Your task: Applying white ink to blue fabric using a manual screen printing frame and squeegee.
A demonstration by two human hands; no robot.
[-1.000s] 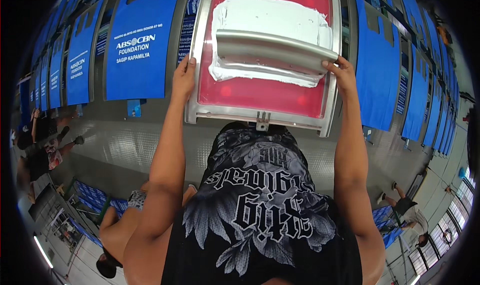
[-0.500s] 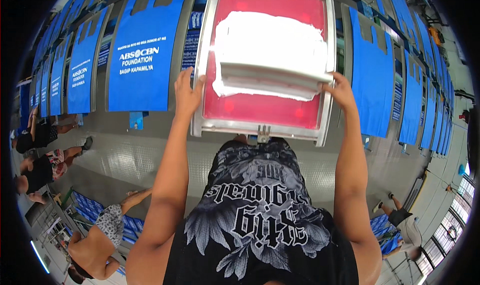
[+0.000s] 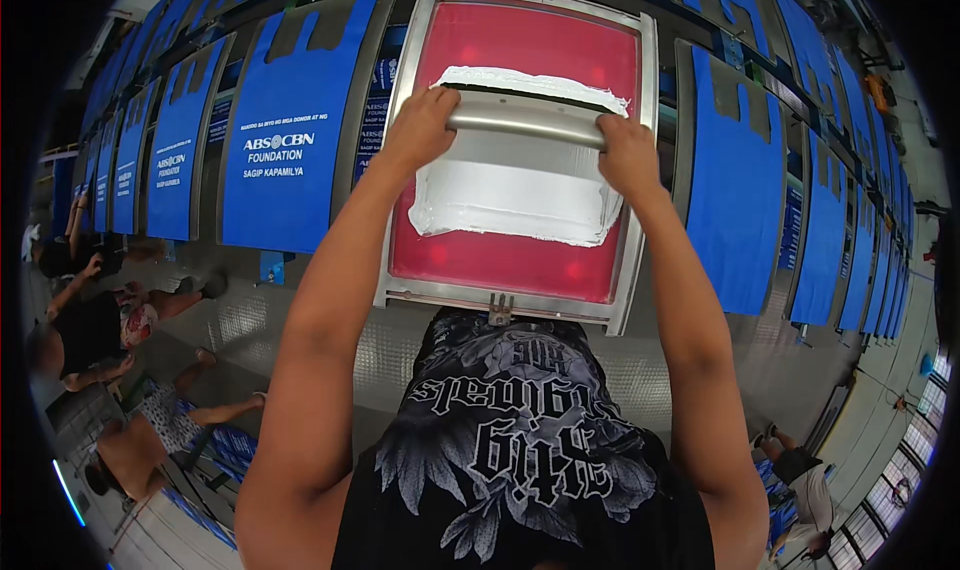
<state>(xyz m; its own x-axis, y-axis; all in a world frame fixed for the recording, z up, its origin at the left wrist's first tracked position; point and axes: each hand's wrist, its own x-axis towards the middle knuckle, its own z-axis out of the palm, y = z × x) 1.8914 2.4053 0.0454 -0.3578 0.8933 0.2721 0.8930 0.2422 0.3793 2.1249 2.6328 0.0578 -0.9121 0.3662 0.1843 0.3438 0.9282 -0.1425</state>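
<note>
A screen-printing frame (image 3: 647, 170) with metal edges and red mesh (image 3: 530, 40) lies in front of me. White ink (image 3: 505, 215) is spread over the middle of the mesh. Across it lies a squeegee (image 3: 525, 120) with a long pale handle, tilted slightly down to the right. My left hand (image 3: 425, 125) is closed on its left end, and my right hand (image 3: 630, 155) grips the right end. A ridge of white ink stands just beyond the blade; a thin, see-through layer shows on the near side. The fingertips of both hands are partly hidden behind the handle.
Blue bag-shaped sheets with cut-out handles lie on boards on both sides, a printed one (image 3: 290, 120) at left and a plain one (image 3: 738, 180) at right. Metal clamps (image 3: 501, 308) sit at the frame's near and far edges. Several people stand behind at left and right.
The frame has gone from slightly raised to lying flatter. My left hand has moved from the frame's left edge to the squeegee, which now sits farther up the mesh, with the ink thinned behind it.
</note>
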